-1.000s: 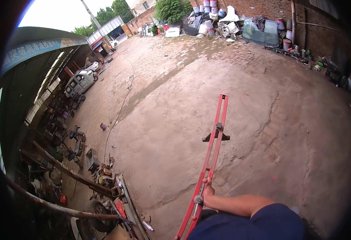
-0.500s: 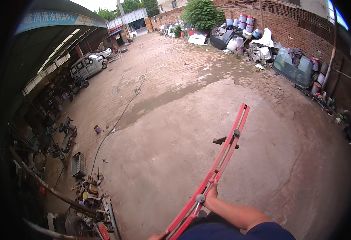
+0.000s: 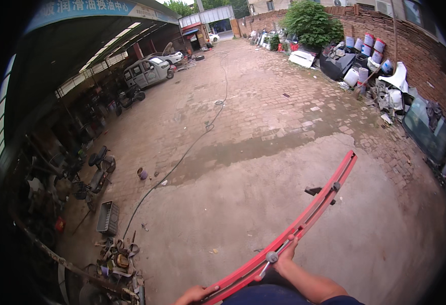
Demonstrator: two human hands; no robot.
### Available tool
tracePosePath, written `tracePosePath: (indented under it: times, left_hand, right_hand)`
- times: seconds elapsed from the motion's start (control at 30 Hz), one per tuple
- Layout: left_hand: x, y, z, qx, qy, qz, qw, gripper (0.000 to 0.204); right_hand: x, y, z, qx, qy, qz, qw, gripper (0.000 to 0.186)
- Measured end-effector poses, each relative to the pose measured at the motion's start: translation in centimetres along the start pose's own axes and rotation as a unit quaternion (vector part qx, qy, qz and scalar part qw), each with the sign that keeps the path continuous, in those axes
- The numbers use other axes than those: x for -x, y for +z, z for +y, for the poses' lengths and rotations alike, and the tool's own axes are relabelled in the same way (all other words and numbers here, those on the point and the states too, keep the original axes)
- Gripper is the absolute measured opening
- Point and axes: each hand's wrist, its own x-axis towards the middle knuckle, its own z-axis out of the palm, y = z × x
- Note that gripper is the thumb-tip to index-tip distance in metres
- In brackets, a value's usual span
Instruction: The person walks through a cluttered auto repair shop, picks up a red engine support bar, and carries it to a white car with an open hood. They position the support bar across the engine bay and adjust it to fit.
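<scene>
Right hand (image 3: 285, 256), forearm (image 3: 312, 283) angled up-left, grips red bar (image 3: 304, 215); left hand (image 3: 196, 294) touches it (closure cannot be told). Far beyond fingers (image 3: 292, 242): white-lettered blue sign (image 3: 103, 8).

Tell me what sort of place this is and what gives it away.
Probably a vehicle repair yard: a small grey van is parked by the roofed shed, a scooter stands on the left, and what looks like a loose windshield rests near the brick wall.
</scene>
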Motion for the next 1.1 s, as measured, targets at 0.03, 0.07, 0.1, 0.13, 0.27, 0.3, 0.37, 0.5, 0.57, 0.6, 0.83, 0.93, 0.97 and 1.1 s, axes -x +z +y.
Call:
tracePosePath:
  times: [0.03, 0.07, 0.1, 0.13, 0.27, 0.3, 0.37, 0.5, 0.57, 0.6, 0.83, 0.93, 0.97, 1.1]
  left_hand:
    - [-1.0, -1.4, 2.5, 0.014, -0.006, -0.009, 1.0, 0.083]
    - [-2.2, -2.5, 4.5, 0.027, -0.012, -0.031, 0.999, 0.083]
    - [-3.6, -4.4, 6.8, 0.036, -0.014, -0.048, 0.998, 0.083]
    - [-5.0, -6.1, 9.5, 0.045, -0.015, -0.065, 0.997, 0.083]
    - [-13.3, -13.7, 16.1, 0.017, -0.057, -0.109, 0.992, 0.097]
    - [-16.4, -15.4, 17.5, 0.029, -0.067, -0.097, 0.993, 0.098]
    - [-20.4, -18.1, 19.0, 0.007, -0.028, -0.049, 0.998, 0.098]
    - [-25.0, -26.6, 29.6, 0.004, -0.007, -0.065, 0.998, 0.087]
    - [-28.2, -32.1, 34.3, 0.011, 0.008, -0.073, 0.997, 0.084]
    - [-29.6, -34.2, 35.9, -0.013, -0.002, -0.062, 0.998, 0.084]
    - [-44.8, -50.0, 48.1, -0.02, -0.009, -0.015, 1.0, 0.091]
    - [-51.8, -56.9, 53.0, -0.053, -0.011, -0.007, 0.999, 0.088]
    - [-53.2, -59.1, 54.6, -0.033, -0.041, -0.025, 0.998, 0.086]
    - [-58.3, -67.4, 61.7, 0.034, -0.067, -0.03, 0.997, 0.083]
  right_hand:
    - [-2.9, 1.4, -0.2, 0.006, 0.009, 0.017, 1.0, 0.082]
    - [-5.6, 3.0, -1.3, 0.025, 0.019, 0.031, 0.999, 0.082]
    - [-6.8, 5.6, -2.8, 0.025, 0.03, 0.022, 0.999, 0.075]
    - [-9.2, 7.9, -4.0, 0.033, 0.021, 0.008, 0.999, 0.075]
    - [-19.2, 17.1, -5.9, 0.033, 0.028, -0.02, 0.999, 0.075]
    - [-21.5, 19.3, -6.2, 0.034, 0.038, -0.016, 0.999, 0.075]
    - [-25.7, 23.9, -5.5, 0.02, 0.024, -0.025, 0.999, 0.08]
    - [-33.9, 31.6, -7.5, 0.059, -0.004, 0.039, 0.997, 0.082]
    - [-38.8, 37.3, -8.2, 0.054, -0.036, 0.05, 0.997, 0.081]
    - [-40.4, 39.8, -8.5, 0.048, -0.017, 0.03, 0.998, 0.08]
    - [-58.2, 57.4, -9.6, 0.023, 0.025, 0.01, 0.999, 0.078]
    - [-66.2, 65.1, -9.4, -0.003, -0.022, -0.014, 1.0, 0.079]
    - [-70.1, 66.2, -9.3, 0.008, 0.021, -0.004, 1.0, 0.081]
    - [-78.4, 76.5, -10.4, 0.032, 0.099, 0.026, 0.994, 0.078]
